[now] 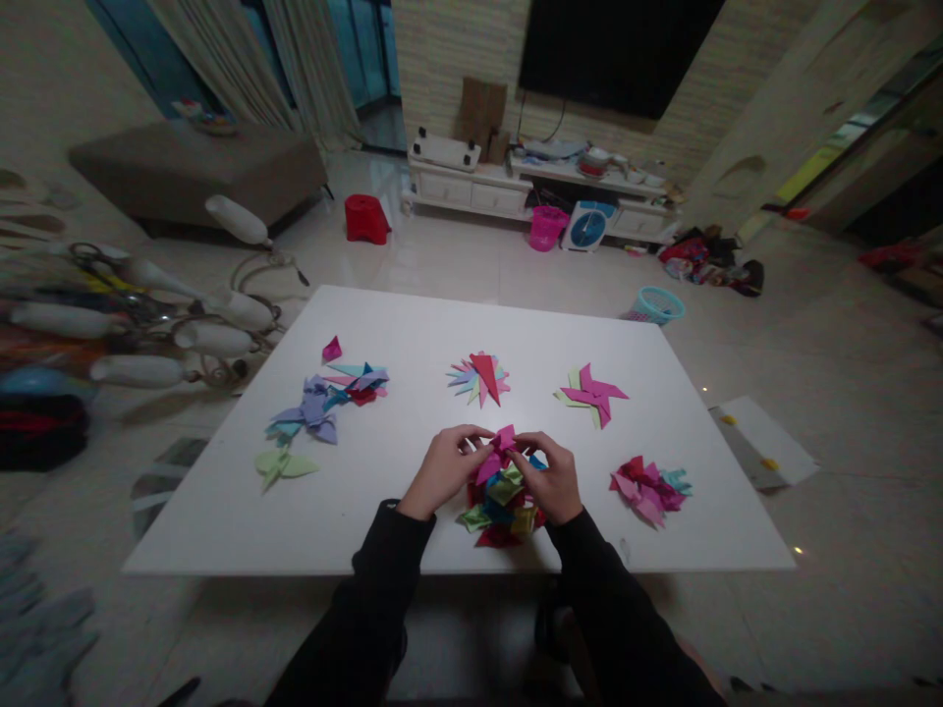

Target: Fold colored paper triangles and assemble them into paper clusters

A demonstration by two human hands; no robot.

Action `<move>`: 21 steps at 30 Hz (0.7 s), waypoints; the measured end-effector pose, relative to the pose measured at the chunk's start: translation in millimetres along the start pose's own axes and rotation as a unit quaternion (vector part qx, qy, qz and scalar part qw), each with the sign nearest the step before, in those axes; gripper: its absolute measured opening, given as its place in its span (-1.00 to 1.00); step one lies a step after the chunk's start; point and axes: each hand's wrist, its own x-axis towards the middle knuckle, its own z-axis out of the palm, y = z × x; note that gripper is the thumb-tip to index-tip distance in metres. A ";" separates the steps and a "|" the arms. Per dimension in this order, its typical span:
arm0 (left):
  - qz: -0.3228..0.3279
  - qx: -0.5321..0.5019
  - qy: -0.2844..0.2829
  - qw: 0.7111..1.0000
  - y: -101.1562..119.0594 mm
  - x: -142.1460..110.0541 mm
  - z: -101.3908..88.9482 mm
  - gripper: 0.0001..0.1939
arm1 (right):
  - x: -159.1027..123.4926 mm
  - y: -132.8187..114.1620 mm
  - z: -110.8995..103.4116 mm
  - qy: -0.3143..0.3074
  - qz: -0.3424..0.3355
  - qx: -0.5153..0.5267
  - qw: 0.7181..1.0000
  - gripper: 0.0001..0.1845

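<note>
Between my two hands is a pink folded-paper piece [505, 440], pinched from both sides. My left hand [455, 463] has its thumb and fingers closed on the left of it, and my right hand [551, 473] grips the right. Just below them lies a heap of origami pieces [502, 506] in green, blue, red and yellow, partly covered by my hands. Beyond stand a pastel paper fan-shaped pile [478, 380] with a red piece on top and a pink and green paper pinwheel [595, 395]. Which fold the fingers press is too small to tell.
The white table [398, 334] also bears a pink and red origami pile [648, 491] at right. At left lie purple origami pieces [313, 407], a light green origami crane [284, 464] and a small magenta piece [332, 349]. A blue basket [658, 305] stands behind the table's far right corner.
</note>
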 end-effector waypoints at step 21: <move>0.086 0.029 0.042 0.995 11.8 -13.9 -9.3 -0.91 | 1.5 -17.8 1.7 -0.008 0.011 0.057 0.998 -0.94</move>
